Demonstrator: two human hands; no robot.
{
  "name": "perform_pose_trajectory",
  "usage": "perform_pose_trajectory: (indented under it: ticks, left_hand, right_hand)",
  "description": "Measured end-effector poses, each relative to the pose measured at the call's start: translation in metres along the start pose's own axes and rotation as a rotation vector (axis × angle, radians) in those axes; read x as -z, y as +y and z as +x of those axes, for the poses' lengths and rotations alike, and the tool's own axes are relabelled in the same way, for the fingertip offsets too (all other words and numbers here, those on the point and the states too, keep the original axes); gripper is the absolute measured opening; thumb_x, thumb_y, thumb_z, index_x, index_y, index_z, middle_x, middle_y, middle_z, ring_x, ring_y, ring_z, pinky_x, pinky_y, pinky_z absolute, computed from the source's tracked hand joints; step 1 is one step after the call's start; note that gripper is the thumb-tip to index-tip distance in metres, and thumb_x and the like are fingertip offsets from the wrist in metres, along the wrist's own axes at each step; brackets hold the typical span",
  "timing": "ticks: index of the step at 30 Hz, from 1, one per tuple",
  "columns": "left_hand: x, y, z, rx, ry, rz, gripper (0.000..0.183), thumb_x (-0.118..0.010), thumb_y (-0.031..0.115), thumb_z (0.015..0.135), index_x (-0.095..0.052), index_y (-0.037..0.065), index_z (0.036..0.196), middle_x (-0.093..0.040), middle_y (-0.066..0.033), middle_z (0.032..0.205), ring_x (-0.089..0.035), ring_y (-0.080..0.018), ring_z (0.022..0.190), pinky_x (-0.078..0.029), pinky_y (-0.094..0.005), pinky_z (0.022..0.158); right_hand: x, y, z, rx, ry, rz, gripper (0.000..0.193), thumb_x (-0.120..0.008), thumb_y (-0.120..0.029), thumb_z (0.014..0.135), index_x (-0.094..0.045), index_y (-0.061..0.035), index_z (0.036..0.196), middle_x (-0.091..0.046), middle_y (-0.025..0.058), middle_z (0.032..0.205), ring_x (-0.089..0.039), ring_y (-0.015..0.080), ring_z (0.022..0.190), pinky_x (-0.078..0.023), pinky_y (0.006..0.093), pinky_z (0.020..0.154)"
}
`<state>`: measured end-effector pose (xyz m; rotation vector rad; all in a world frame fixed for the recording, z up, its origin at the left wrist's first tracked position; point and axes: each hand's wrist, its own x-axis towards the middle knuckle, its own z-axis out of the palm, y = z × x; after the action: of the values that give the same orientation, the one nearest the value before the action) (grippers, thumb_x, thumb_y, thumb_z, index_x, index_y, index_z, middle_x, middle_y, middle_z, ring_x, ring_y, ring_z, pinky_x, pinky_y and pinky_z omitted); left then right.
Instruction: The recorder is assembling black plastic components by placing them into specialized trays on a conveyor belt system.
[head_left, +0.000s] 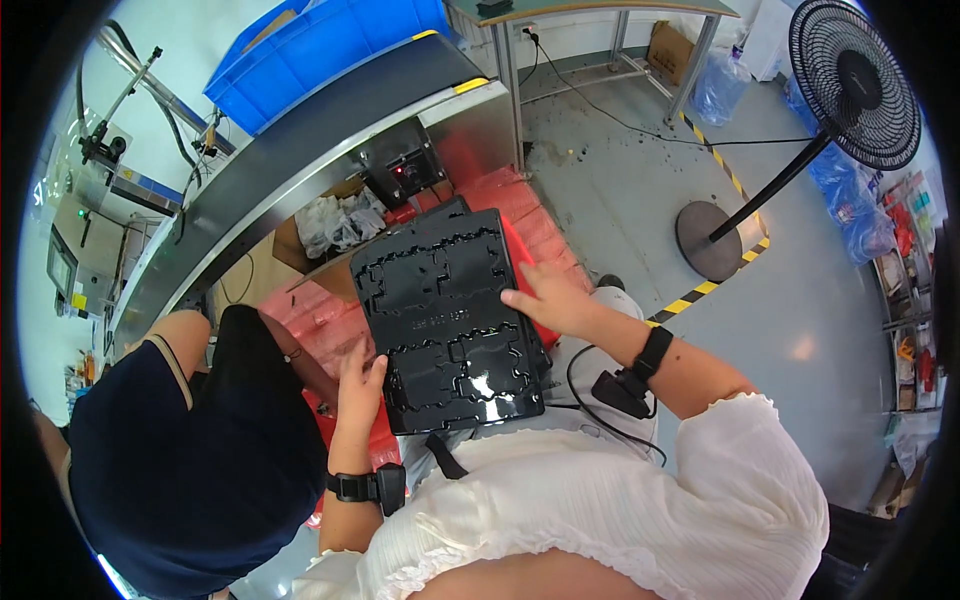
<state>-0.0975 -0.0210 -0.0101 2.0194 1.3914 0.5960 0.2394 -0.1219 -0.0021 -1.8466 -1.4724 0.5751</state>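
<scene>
A black moulded plastic tray (440,318) with shaped hollows lies tilted across my lap. Edges of more black plastic show beneath it, so it seems to be on a stack. My left hand (360,385) grips its lower left edge, the thumb against the rim. On the opposite side my right hand (550,297) holds the right edge, thumb over the rim and fingers along the side. Part of a red surface (522,245) shows behind the tray's right edge. The undersides of the trays are hidden.
A conveyor (360,95) carrying a blue crate (320,55) runs across the upper left. Pink bubble wrap (548,225) lies below it. A co-worker in dark clothes (200,470) sits at my left. To the right stands a black fan (855,85); a cable trails beside my lap.
</scene>
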Motion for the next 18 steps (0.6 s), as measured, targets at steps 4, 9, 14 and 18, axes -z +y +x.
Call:
perform_pose_trajectory:
  ticks: [4, 9, 14, 18]
  left_hand:
    - [0.006, 0.031, 0.01, 0.195, -0.254, -0.197, 0.035, -0.053, 0.02, 0.093, -0.057, -0.005, 0.118, -0.065, -0.0154, 0.096, -0.061, -0.0211, 0.091, -0.046, -0.0303, 0.083]
    - [0.008, 0.019, 0.021, 0.314, -0.324, -0.269, 0.028, -0.053, 0.022, 0.094, -0.06, -0.002, 0.107, -0.061, -0.0056, 0.086, -0.057, -0.0143, 0.074, -0.048, -0.029, 0.065]
    - [0.02, 0.051, 0.021, 0.456, -0.4, -0.33, 0.031, -0.054, 0.021, 0.092, -0.059, -0.005, 0.106, -0.064, -0.0084, 0.086, -0.059, -0.0161, 0.076, -0.047, -0.0319, 0.067]
    - [0.012, 0.032, 0.018, 0.281, -0.452, -0.041, 0.031, -0.055, 0.022, 0.091, -0.058, -0.007, 0.101, -0.061, -0.013, 0.081, -0.061, -0.0206, 0.074, -0.049, -0.0349, 0.063]
  right_hand:
    - [-0.021, 0.016, 0.024, -0.142, -0.218, 0.233, 0.064, -0.039, -0.051, 0.095, -0.058, 0.0102, 0.099, -0.06, 0.0299, 0.093, -0.057, 0.0432, 0.096, -0.042, 0.0462, 0.088]
    - [-0.018, 0.0, 0.053, -0.234, -0.208, 0.186, 0.07, -0.033, -0.057, 0.094, -0.06, 0.0077, 0.099, -0.061, 0.0297, 0.102, -0.057, 0.0425, 0.1, -0.042, 0.0452, 0.089]
    - [-0.001, -0.013, 0.043, -0.29, -0.306, 0.191, 0.063, -0.039, -0.052, 0.095, -0.059, 0.0077, 0.1, -0.061, 0.0298, 0.101, -0.058, 0.042, 0.1, -0.042, 0.0446, 0.088]
    - [-0.017, 0.011, 0.037, -0.215, -0.246, 0.242, 0.054, -0.043, -0.045, 0.095, -0.058, 0.0069, 0.102, -0.061, 0.0296, 0.102, -0.058, 0.0414, 0.1, -0.043, 0.0444, 0.087]
